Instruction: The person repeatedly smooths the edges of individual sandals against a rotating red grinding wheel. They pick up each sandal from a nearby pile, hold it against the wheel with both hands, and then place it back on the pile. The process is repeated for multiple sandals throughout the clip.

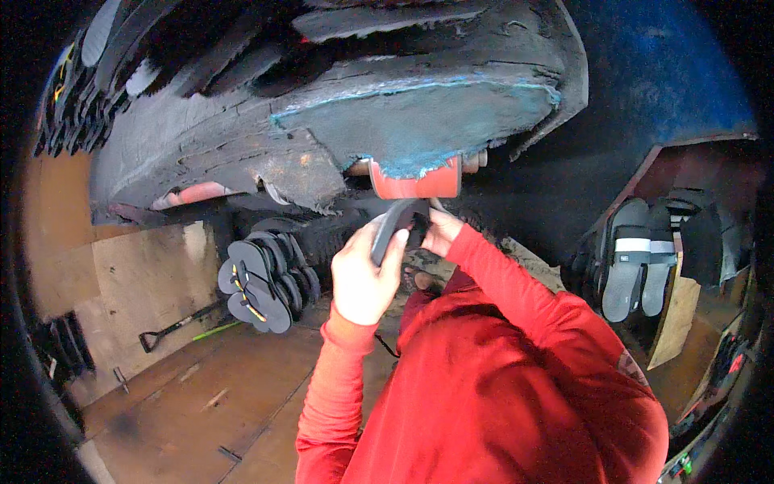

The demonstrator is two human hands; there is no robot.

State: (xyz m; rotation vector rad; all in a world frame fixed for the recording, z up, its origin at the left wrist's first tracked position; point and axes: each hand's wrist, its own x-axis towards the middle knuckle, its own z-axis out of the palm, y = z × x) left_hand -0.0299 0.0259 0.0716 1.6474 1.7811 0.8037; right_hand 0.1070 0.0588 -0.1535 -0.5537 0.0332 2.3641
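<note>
A dark grey sandal (393, 228) is held up on edge between my two hands, its far end just below the red sanding belt (417, 182); whether they touch I cannot tell. My left hand (367, 273) grips its near left side, thumb on one face and fingers round the other. On the far right side my right hand (441, 232) is closed on the sandal, with its fingertips partly hidden behind it. The belt runs over a roller under a dust-coated hood (419, 121) with a blue-edged sheet.
Several grey flip-flops (262, 282) hang in a bunch at the left. Grey slides with white straps (631, 246) stand at the right beside a wooden board (676, 315). More dark footwear (218, 52) lies atop the dusty machine. A black-handled tool (151, 340) rests on the brown floor (193, 403).
</note>
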